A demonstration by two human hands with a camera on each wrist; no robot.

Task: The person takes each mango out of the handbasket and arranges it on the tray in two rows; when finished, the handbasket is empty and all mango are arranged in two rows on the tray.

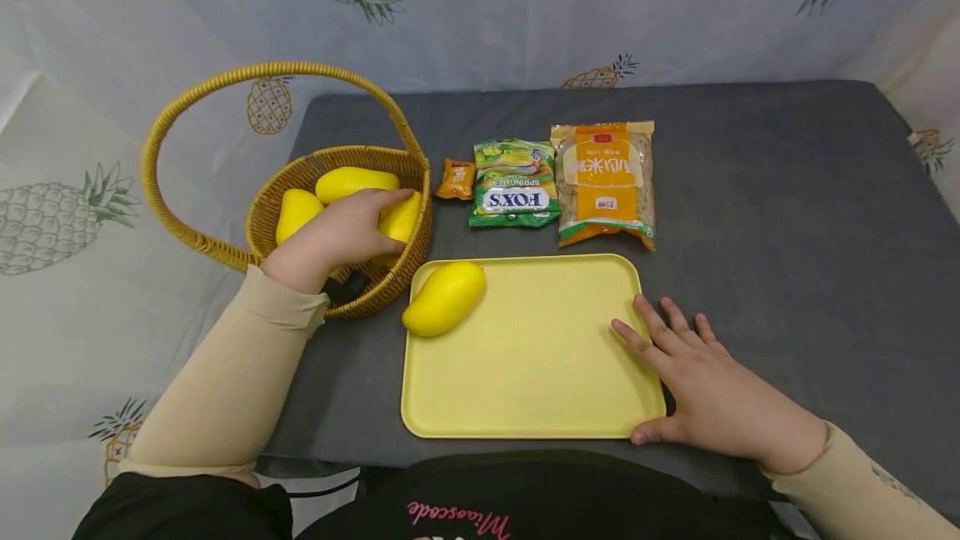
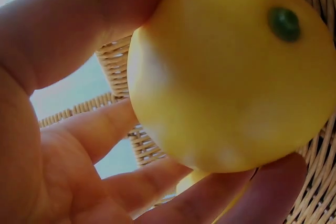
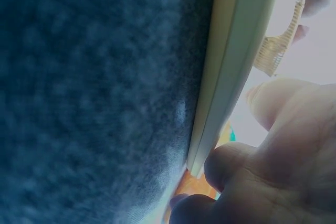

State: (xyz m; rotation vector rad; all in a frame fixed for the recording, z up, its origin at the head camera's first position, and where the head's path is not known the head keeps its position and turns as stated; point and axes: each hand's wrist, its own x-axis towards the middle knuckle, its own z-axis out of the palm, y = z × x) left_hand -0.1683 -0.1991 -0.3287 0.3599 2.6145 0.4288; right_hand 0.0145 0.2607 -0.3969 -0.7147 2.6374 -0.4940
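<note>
Inside the wicker basket [image 1: 337,158], my left hand [image 1: 341,232] grips a yellow mango [image 1: 400,219]. The left wrist view shows thumb and fingers spread around this mango [image 2: 231,77], with its green stem spot [image 2: 284,24] visible. Two more mangoes, one at the back [image 1: 356,182] and one at the left [image 1: 297,213], lie in the basket. Another mango [image 1: 444,299] rests on the upper left corner of the yellow tray [image 1: 532,357]. At the tray's right edge my right hand [image 1: 697,382] lies with fingers spread, fingertips over the rim [image 3: 231,72].
Behind the tray lie a small orange packet [image 1: 456,179], a green Fox's candy bag [image 1: 514,183] and an orange-and-clear bag [image 1: 604,182]. The basket's tall handle [image 1: 281,69] arches up at the left. Grey cloth [image 1: 787,232] covers the table.
</note>
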